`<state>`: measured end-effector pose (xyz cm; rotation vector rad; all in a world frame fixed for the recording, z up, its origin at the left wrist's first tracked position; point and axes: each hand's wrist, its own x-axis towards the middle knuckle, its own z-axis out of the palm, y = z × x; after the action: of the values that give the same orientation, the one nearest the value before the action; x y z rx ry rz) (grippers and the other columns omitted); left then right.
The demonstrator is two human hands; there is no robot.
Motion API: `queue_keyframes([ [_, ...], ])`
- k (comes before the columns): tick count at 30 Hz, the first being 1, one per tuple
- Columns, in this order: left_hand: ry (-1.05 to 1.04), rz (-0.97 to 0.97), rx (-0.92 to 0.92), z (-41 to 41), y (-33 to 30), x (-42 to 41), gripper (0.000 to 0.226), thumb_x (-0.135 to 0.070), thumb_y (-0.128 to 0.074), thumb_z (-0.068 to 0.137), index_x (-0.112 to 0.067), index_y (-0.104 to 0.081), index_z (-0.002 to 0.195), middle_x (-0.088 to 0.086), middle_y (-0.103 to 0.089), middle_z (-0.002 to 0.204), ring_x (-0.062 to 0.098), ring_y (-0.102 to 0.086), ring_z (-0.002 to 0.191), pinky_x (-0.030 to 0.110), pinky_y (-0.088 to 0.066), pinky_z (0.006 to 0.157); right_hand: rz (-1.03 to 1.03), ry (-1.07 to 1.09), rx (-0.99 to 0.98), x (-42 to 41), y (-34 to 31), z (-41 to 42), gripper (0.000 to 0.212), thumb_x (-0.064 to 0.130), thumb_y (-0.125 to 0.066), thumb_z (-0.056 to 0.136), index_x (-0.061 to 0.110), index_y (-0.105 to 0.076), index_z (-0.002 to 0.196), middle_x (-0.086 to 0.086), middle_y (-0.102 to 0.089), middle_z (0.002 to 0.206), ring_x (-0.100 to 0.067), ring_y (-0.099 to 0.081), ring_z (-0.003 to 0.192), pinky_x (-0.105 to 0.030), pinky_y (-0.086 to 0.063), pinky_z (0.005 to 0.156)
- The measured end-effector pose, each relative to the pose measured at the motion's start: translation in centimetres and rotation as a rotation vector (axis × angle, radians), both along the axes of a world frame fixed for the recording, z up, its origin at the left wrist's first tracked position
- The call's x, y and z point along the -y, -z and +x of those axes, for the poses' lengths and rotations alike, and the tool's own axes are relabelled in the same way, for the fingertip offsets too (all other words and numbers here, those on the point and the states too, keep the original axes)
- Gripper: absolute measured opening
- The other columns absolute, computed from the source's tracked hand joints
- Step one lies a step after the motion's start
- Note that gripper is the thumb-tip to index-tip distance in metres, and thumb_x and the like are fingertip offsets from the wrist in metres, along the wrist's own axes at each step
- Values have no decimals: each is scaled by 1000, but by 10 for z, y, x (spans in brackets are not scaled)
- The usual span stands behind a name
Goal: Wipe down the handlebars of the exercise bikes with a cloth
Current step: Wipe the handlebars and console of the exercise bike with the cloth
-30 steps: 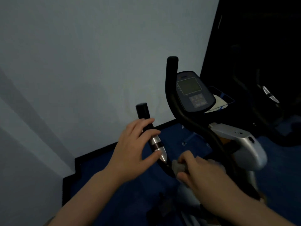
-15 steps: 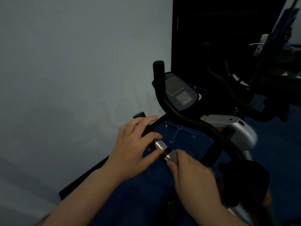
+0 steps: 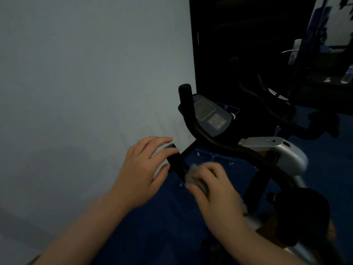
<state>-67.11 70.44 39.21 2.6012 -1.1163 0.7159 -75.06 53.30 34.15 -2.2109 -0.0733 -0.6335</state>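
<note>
Hands are working the near handlebar [image 3: 176, 161] of an exercise bike [image 3: 275, 150]: left hand [image 3: 145, 169] is curling loosely around its end, bracing; right hand [image 3: 214, 188], blurred, is pressing a grey cloth [image 3: 193, 174] below. Wrapping fully and twisting should clean best.

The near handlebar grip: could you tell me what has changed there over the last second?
The right hand slid the cloth up the near grip, covering its silver sensor. The left hand kept holding the grip's top; the console stayed put.
</note>
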Motion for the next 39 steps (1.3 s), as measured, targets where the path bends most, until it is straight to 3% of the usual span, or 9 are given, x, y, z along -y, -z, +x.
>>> queue_keyframes([
  [4, 13, -247, -240, -12, 9, 1, 41, -14, -50, 91, -21, -50, 132, -9, -52, 131, 5, -47, 122, 22, -34, 105, 206, -86, -57, -8, -17, 32, 11, 29, -63, 90, 26, -53, 93, 11, -60, 80, -3, -59, 70, -24, -49, 60],
  [9, -7, -346, -311, -22, 16, -3, 43, -19, -45, 94, -23, -47, 136, -14, -49, 137, -1, -43, 128, 19, -32, 109, -81, 82, -42, 15, 14, -6, 32, 48, -47, 90, 37, -61, 117, 19, -69, 94, 7, -57, 80, -10, -42, 66],
  [11, -20, -349, -318, -26, 18, -3, 44, -19, -45, 94, -22, -46, 138, -12, -48, 140, -2, -41, 130, 17, -30, 110, -86, 125, -62, 7, 10, 1, 25, 45, -44, 94, 38, -61, 110, 14, -69, 91, 0, -61, 78, -21, -45, 67],
  [14, -33, -372, -331, -29, 18, 1, 46, -16, -47, 93, -20, -44, 139, -10, -47, 141, 0, -40, 130, 18, -29, 111, 13, 70, -171, -18, -16, 40, 20, 42, -33, 99, 40, -52, 96, 8, -65, 84, -19, -63, 77, -37, -50, 65],
  [18, -82, -428, -316, -31, 21, -1, 44, -20, -45, 92, -21, -49, 136, -11, -52, 136, -1, -45, 126, 18, -34, 107, 280, -163, -46, -28, -34, 62, 21, 35, -37, 101, 35, -58, 103, 13, -62, 86, -5, -62, 72, -31, -53, 66],
  [22, -157, -468, -305, -36, 29, -13, 41, -24, -46, 91, -27, -52, 131, -17, -55, 131, -6, -46, 122, 6, -30, 102, -89, -321, 89, -1, -21, 58, 32, 21, -49, 98, 26, -53, 130, 12, -54, 127, 0, -55, 106, -13, -44, 89],
  [27, -164, -526, -313, -36, 29, -15, 40, -22, -47, 90, -27, -53, 128, -18, -56, 126, -8, -47, 119, 4, -32, 99, -248, -336, 59, -18, -41, 73, 23, 26, -49, 98, 15, -61, 114, -1, -54, 115, -16, -60, 87, -37, -52, 74],
  [33, -77, -534, -291, -31, 20, 3, 40, -17, -47, 90, -25, -52, 130, -15, -56, 125, -5, -49, 117, 9, -35, 100, -187, -67, -21, -23, -15, 42, 38, 34, -40, 99, 35, -34, 136, 5, -51, 122, -17, -61, 89, -38, -53, 69],
  [39, 19, -477, -251, -23, 10, 11, 40, -13, -48, 90, -27, -51, 127, -20, -54, 123, -5, -49, 115, 7, -32, 100, -143, -7, -215, -6, -15, 46, 22, 31, -31, 101, 29, -44, 84, 6, -59, 77, -18, -57, 68, -35, -44, 56],
])
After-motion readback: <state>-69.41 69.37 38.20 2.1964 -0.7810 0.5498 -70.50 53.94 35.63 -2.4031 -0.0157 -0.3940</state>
